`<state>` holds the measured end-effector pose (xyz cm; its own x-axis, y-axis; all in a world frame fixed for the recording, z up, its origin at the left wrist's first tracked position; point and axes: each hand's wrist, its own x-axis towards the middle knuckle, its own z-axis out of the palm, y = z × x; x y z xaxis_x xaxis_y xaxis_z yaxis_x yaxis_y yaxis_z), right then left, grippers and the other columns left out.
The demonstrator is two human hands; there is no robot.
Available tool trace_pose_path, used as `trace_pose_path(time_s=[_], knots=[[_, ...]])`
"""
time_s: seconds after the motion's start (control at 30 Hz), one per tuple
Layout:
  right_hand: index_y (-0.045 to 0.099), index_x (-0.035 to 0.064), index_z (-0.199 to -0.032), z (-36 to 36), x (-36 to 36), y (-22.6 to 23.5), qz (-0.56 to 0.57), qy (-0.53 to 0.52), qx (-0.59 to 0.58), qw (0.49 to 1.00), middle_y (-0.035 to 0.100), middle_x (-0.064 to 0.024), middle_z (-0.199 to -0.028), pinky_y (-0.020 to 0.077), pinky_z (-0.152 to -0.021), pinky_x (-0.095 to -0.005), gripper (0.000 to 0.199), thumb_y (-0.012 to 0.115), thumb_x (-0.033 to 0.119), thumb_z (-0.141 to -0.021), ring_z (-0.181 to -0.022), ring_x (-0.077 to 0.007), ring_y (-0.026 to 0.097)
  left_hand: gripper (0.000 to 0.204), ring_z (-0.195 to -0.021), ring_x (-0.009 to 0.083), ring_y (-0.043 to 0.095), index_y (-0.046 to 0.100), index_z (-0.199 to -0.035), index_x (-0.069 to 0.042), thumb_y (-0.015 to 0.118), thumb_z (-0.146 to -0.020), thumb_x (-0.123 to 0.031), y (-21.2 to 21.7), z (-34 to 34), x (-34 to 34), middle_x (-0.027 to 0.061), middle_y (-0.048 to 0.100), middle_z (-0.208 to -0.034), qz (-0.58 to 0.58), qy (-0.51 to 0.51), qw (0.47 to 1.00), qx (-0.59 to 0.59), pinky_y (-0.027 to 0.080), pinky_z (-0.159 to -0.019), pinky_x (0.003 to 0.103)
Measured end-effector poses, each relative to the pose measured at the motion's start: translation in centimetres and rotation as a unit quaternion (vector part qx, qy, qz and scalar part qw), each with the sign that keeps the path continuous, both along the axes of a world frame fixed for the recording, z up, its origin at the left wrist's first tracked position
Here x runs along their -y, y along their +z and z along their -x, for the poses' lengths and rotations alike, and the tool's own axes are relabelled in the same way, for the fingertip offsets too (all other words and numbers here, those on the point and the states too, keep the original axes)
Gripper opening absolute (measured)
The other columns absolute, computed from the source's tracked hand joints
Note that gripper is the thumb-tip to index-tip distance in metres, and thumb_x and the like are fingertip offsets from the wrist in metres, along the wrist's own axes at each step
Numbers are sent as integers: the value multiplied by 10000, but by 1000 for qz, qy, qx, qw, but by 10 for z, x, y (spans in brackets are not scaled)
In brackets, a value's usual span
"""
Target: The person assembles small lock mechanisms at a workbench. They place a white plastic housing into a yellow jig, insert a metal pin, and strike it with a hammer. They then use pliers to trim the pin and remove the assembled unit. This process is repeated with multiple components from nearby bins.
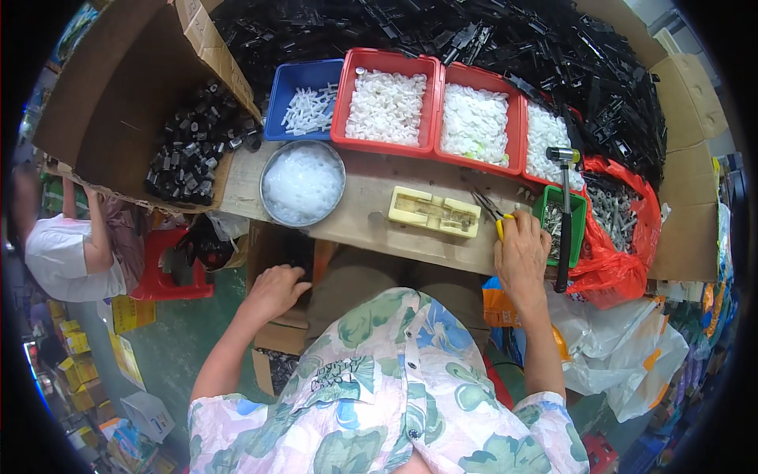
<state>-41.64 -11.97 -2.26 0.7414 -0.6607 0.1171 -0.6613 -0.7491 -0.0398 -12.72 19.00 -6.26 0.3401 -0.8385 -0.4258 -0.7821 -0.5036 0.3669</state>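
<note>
At the front edge of the workbench point(367, 229), my right hand point(521, 251) curls its fingers over the handles of a pair of pliers point(499, 221). The yellow handles are partly covered, and the jaws point away to the left. Just left of the pliers lies a cream-coloured block fixture point(434, 212) with a recessed channel. Lower down, beside my left knee, my left hand point(276, 292) hangs over an open carton point(276, 336), its fingers loosely bent and apart, with nothing seen in them. A round metal bowl point(303, 184) holds whitish translucent material.
Behind stand a blue bin point(272, 118) and red bins point(437, 118) of small white parts. A green bin point(583, 229), a hammer point(563, 213) and a red bag point(647, 213) lie right. Black parts point(379, 24) heap behind; a carton point(103, 95) stands left. Another person point(75, 253) sits far left.
</note>
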Motion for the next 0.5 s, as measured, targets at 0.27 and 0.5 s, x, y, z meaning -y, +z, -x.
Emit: trace_pose_path(time_s=[0.27, 0.5], knots=[[631, 25, -1096, -1, 4, 18, -51, 59, 35, 996, 565, -141, -1210, 377, -977, -473, 327, 724, 221, -851, -1168, -313, 518, 174, -692, 191, 681, 720, -971, 39, 691, -898, -115, 99, -19, 95, 167, 723, -822, 266, 60, 961, -39, 508, -629, 339], [645, 31, -1028, -56, 54, 65, -15, 152, 142, 978, 610, -116, -1054, 444, -868, -445, 210, 701, 132, -852, -1039, -302, 587, 191, -1004, 381, 613, 693, -1017, 21, 672, -841, -50, 59, -151, 53, 196, 652, -1017, 227, 118, 909, 328, 499, -868, 462]])
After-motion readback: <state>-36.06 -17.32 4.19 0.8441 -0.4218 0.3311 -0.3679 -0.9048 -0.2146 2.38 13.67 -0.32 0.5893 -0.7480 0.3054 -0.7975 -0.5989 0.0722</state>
